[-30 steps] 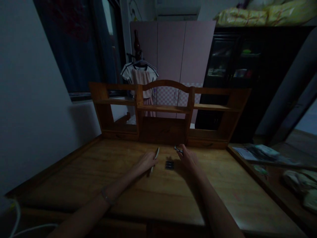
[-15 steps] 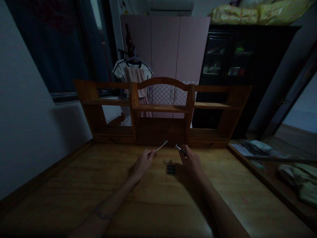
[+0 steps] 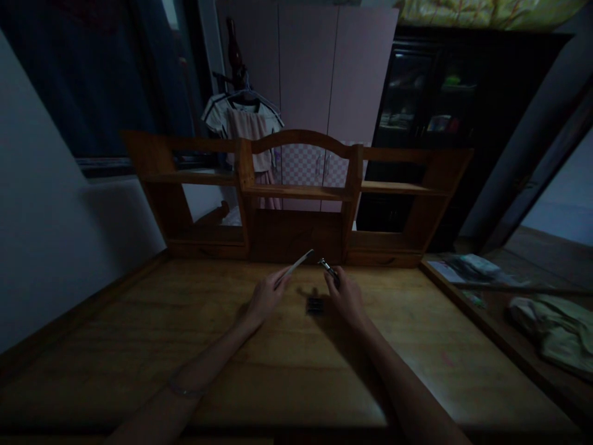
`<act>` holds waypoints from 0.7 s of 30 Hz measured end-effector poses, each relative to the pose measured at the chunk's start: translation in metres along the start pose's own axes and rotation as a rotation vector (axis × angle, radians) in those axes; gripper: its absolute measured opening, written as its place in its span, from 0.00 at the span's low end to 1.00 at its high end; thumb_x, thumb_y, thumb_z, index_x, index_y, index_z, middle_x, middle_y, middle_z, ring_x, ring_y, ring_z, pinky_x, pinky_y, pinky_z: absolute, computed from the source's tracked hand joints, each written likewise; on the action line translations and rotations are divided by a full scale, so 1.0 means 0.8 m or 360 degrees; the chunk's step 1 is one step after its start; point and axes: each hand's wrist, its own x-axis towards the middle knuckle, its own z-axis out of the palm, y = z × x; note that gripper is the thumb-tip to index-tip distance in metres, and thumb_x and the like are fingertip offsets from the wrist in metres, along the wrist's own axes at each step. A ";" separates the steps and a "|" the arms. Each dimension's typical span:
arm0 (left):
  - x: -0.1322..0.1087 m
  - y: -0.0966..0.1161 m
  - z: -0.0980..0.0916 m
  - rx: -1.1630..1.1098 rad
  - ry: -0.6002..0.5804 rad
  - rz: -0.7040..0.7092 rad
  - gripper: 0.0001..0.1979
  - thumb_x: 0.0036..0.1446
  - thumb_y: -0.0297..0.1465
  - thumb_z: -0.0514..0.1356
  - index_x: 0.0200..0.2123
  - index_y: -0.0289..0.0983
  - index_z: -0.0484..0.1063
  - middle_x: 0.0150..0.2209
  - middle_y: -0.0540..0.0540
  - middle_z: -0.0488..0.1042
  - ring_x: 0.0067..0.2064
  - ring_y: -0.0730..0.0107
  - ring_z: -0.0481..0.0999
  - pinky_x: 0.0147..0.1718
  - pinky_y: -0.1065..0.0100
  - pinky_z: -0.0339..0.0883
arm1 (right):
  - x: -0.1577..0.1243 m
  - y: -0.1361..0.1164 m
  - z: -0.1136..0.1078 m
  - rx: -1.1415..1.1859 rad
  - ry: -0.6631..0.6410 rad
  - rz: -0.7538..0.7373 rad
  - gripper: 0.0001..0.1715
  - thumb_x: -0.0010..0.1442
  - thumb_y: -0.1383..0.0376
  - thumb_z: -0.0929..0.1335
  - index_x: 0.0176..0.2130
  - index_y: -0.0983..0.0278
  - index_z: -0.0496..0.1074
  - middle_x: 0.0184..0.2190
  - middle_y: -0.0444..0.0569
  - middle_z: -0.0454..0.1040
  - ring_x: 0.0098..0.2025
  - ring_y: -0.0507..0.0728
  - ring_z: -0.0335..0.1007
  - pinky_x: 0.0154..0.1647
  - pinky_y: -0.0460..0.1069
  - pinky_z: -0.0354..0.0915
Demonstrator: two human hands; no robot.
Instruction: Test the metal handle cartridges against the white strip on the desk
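My left hand (image 3: 267, 299) is closed around a thin pale stick with a dark tip (image 3: 300, 262), shaped like a toothbrush. It points up and to the right, above the desk. Closed on a dark handle with a silver head is my right hand (image 3: 345, 300); this handle (image 3: 330, 269) looks like a razor, its head tilted toward the stick's tip. A small gap separates the two. On the desktop between and below my hands lies a small dark piece with several bars (image 3: 314, 305), too dim to name.
The wooden desk (image 3: 259, 383) carries a shelf unit (image 3: 296, 193) along its back edge. Farther back are hung clothes (image 3: 250, 133), a pink wardrobe (image 3: 308, 74) and a black cabinet (image 3: 417, 80). Green-grey cloth (image 3: 560, 330) lies beyond the right edge.
The view has tipped down slightly. My right hand has brought the razor-like tool nearer the stick's tip. Both hands keep their hold.
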 end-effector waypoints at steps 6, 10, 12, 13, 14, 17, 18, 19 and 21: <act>-0.003 0.008 -0.001 0.0027 0.0047 0.0103 0.16 0.62 0.37 0.52 0.48 0.39 0.73 0.42 0.44 0.76 0.44 0.64 0.74 0.44 0.66 0.67 | 0.006 0.004 -0.011 -0.0128 0.0045 -0.0126 0.11 0.64 0.65 0.57 0.40 0.63 0.66 0.35 0.51 0.72 0.35 0.55 0.67 0.33 0.46 0.56; -0.003 0.015 -0.004 -0.0023 0.0059 0.0084 0.18 0.62 0.37 0.52 0.52 0.39 0.70 0.43 0.44 0.74 0.43 0.67 0.73 0.44 0.68 0.65 | 0.006 0.006 -0.011 -0.0199 0.0026 -0.0141 0.10 0.64 0.65 0.57 0.40 0.62 0.65 0.34 0.49 0.71 0.32 0.55 0.66 0.30 0.46 0.54; -0.002 0.019 -0.005 -0.0080 0.0050 0.0061 0.19 0.63 0.37 0.51 0.54 0.38 0.69 0.42 0.44 0.74 0.43 0.68 0.72 0.44 0.69 0.64 | 0.005 0.006 -0.010 -0.0227 0.0004 -0.0154 0.09 0.64 0.65 0.57 0.39 0.62 0.65 0.33 0.49 0.71 0.32 0.54 0.66 0.29 0.46 0.53; -0.002 0.020 -0.005 -0.0108 0.0043 0.0049 0.19 0.62 0.37 0.51 0.54 0.38 0.69 0.42 0.45 0.73 0.43 0.69 0.72 0.44 0.70 0.64 | 0.005 0.006 -0.009 -0.0237 -0.0004 -0.0161 0.09 0.64 0.65 0.57 0.39 0.62 0.65 0.33 0.49 0.71 0.32 0.54 0.67 0.29 0.46 0.53; -0.002 0.020 -0.004 -0.0130 0.0027 0.0037 0.19 0.62 0.37 0.51 0.54 0.38 0.69 0.41 0.45 0.73 0.42 0.69 0.72 0.43 0.70 0.64 | 0.005 0.005 -0.010 -0.0245 -0.0008 -0.0166 0.09 0.64 0.65 0.57 0.39 0.62 0.65 0.33 0.49 0.71 0.32 0.54 0.67 0.30 0.46 0.53; -0.002 0.016 0.001 -0.0164 -0.0051 0.0002 0.19 0.61 0.38 0.52 0.53 0.38 0.70 0.37 0.46 0.72 0.39 0.69 0.71 0.39 0.71 0.64 | 0.005 0.000 -0.015 -0.0255 0.0010 -0.0176 0.12 0.66 0.63 0.56 0.41 0.62 0.65 0.34 0.50 0.72 0.34 0.55 0.68 0.30 0.46 0.54; -0.002 0.013 0.002 -0.0169 -0.0070 -0.0014 0.19 0.61 0.38 0.52 0.52 0.38 0.70 0.36 0.46 0.72 0.38 0.69 0.71 0.38 0.71 0.64 | 0.006 -0.003 -0.018 -0.0244 0.0020 -0.0189 0.12 0.66 0.63 0.56 0.42 0.62 0.65 0.35 0.50 0.72 0.34 0.55 0.68 0.31 0.47 0.54; -0.002 0.008 0.003 -0.0170 -0.0081 -0.0031 0.19 0.61 0.39 0.52 0.51 0.37 0.71 0.36 0.46 0.73 0.38 0.68 0.71 0.38 0.70 0.65 | 0.006 -0.005 -0.021 -0.0224 0.0029 -0.0208 0.13 0.66 0.62 0.56 0.44 0.62 0.65 0.36 0.51 0.72 0.35 0.55 0.68 0.32 0.47 0.55; 0.000 -0.001 0.004 -0.0169 -0.0060 -0.0081 0.19 0.61 0.39 0.52 0.48 0.37 0.74 0.37 0.45 0.73 0.40 0.66 0.72 0.42 0.68 0.64 | 0.007 -0.009 -0.026 -0.0176 0.0051 -0.0244 0.14 0.66 0.62 0.56 0.47 0.62 0.65 0.38 0.51 0.72 0.36 0.56 0.68 0.33 0.47 0.56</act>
